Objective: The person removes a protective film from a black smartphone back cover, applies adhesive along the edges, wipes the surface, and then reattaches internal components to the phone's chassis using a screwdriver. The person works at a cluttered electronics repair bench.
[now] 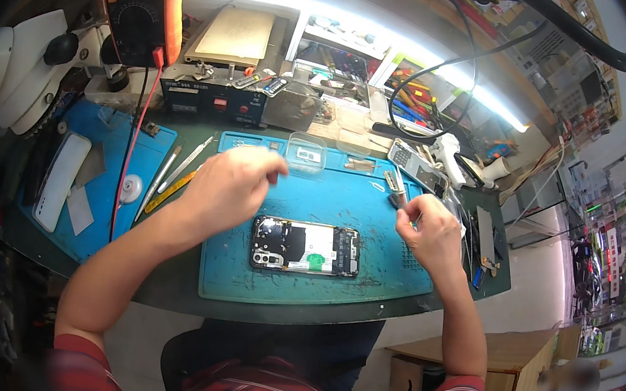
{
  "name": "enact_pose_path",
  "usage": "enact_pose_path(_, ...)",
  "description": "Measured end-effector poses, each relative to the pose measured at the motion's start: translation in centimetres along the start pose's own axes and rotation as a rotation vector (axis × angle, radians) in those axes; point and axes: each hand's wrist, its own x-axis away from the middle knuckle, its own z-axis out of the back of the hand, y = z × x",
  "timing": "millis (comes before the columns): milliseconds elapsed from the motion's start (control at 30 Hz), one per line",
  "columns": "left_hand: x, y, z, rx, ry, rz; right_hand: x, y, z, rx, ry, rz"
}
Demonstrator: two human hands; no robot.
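Note:
An opened smartphone (305, 247) lies flat on the blue work mat (241, 284), its inner parts and a green sticker exposed. Above and left of it hovers my left hand (233, 182), fingers curled in a pinch; whatever they may hold is too small to make out. To the phone's right, my right hand (431, 226) is closed, its fingertips beside a small dark piece and slim metal tools (393, 181) near the mat's far right. A clear plastic box (307, 154) stands on the mat beyond the phone.
An orange multimeter (137, 9) with red and black leads stands at the back left. Tweezers (187, 159) and other slim tools lie left of the mat. A white phone back (62, 182) rests on another blue mat. A microscope (29, 74) fills the far left.

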Motion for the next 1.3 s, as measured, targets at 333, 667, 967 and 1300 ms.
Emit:
enact_pose_path(333, -2.6, -2.0, -3.0, -0.298, 0.075, -0.155, -5.6, -7.5, 0.2, -0.782, 0.241, -0.021)
enact_pose_path(667, 0.5, 1.6, -1.3, -0.121, -0.065, -0.057, -4.9, -6.8, -3.9, -0.841, 0.189, 0.097)
enact_pose_path(967, 0.3, -0.1, -0.1, -0.067, -0.011, -0.044, -4.6, -6.2, -6.0, -0.854, 0.148, 0.090)
enact_pose_path(1300, 0.4, -0.3, -1.1, -0.029, 0.048, -0.052, -4.9, -6.7, -5.8, -0.923, 0.156, 0.107)
